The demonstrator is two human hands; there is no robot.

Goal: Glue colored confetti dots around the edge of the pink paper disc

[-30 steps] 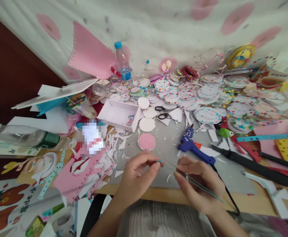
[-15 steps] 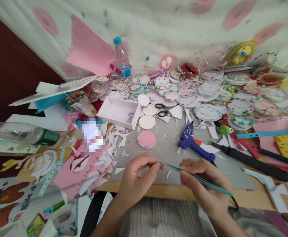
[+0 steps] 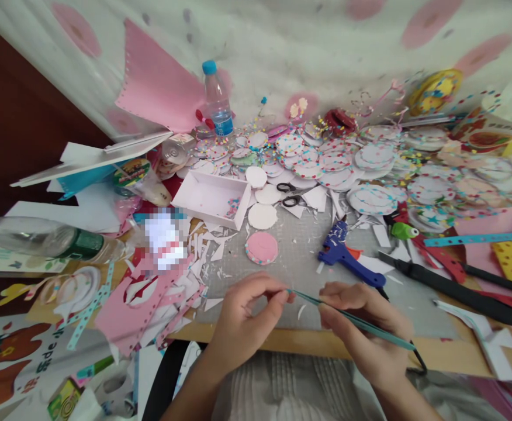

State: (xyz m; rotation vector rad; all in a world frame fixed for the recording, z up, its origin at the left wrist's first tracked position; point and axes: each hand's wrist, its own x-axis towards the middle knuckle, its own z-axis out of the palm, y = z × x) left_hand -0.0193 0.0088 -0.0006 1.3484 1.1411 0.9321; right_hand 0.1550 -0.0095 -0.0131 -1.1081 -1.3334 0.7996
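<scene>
Teal tweezers [image 3: 387, 335] lie slantwise in my right hand [image 3: 372, 307], its thumb and fingers closed around them. Their fine tips point left and reach the fingertips of my left hand [image 3: 247, 318]. That hand is closed in a pinch, with a tiny blue piece [image 3: 289, 290] showing at its fingertips; its exact kind is too small to tell. Just beyond the hands, a pink disc [image 3: 261, 248] with small coloured dots along its lower edge lies flat on the grey mat [image 3: 295, 251]. Plain white discs [image 3: 262, 216] lie behind it.
A blue glue gun [image 3: 348, 257] and a black-handled tool [image 3: 453, 286] lie right. Behind stand a white box [image 3: 207, 193] with small coloured bits, black-handled scissors [image 3: 290, 196] and piled dotted discs [image 3: 370, 199]. Paper scraps [image 3: 172, 304], a phone-like bright screen [image 3: 165, 240] and bottles [image 3: 217, 105] crowd the left.
The tweezer tips have come closer to my left fingertips and now appear to meet the blue piece. Both hands keep nearly the same place; the view has shifted slightly.
</scene>
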